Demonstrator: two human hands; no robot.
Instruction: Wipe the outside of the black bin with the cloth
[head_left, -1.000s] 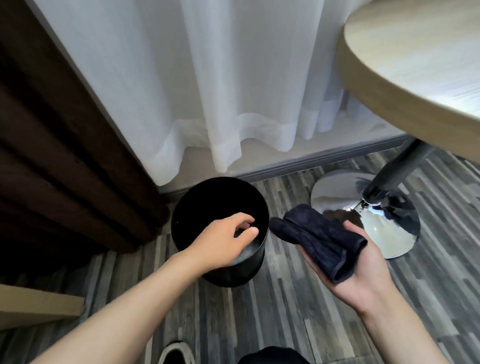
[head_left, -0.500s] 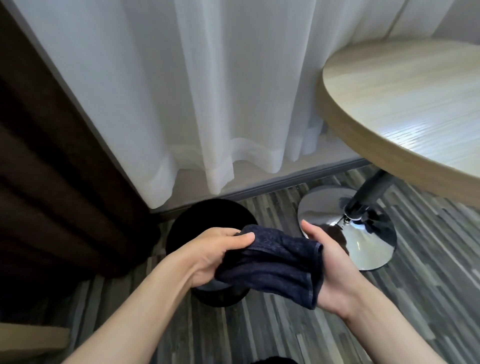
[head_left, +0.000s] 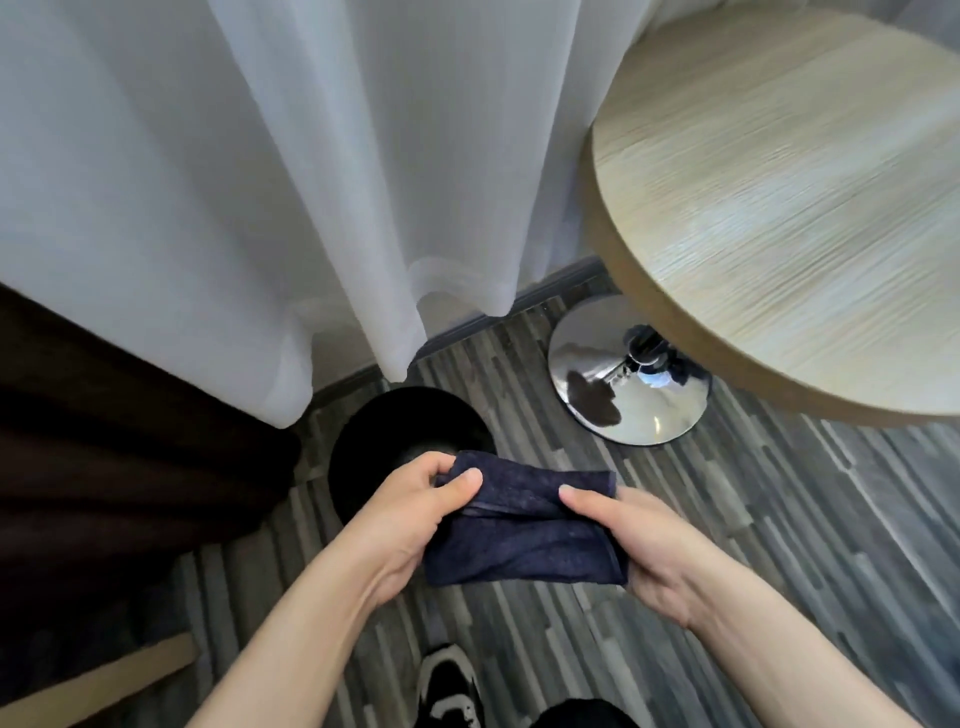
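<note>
The black bin (head_left: 374, 447) stands upright on the floor below the curtain, its open top facing me; my hands hide its near side. A dark blue cloth (head_left: 524, 535), folded, hangs stretched between both hands above the floor, just in front of the bin. My left hand (head_left: 410, 514) pinches the cloth's left edge with thumb on top. My right hand (head_left: 639, 540) grips its right edge. Neither hand touches the bin.
A round wooden table (head_left: 779, 208) overhangs on the right, on a chrome pedestal base (head_left: 628, 384). White sheer curtains (head_left: 311, 182) hang behind the bin, a dark brown drape (head_left: 104, 467) at left. My shoe (head_left: 449, 686) is on the striped grey floor.
My left hand left the bin's rim and took the cloth's left edge. The cloth, first bunched in my right palm, is now spread between both hands. The view pulled back from the bin.
</note>
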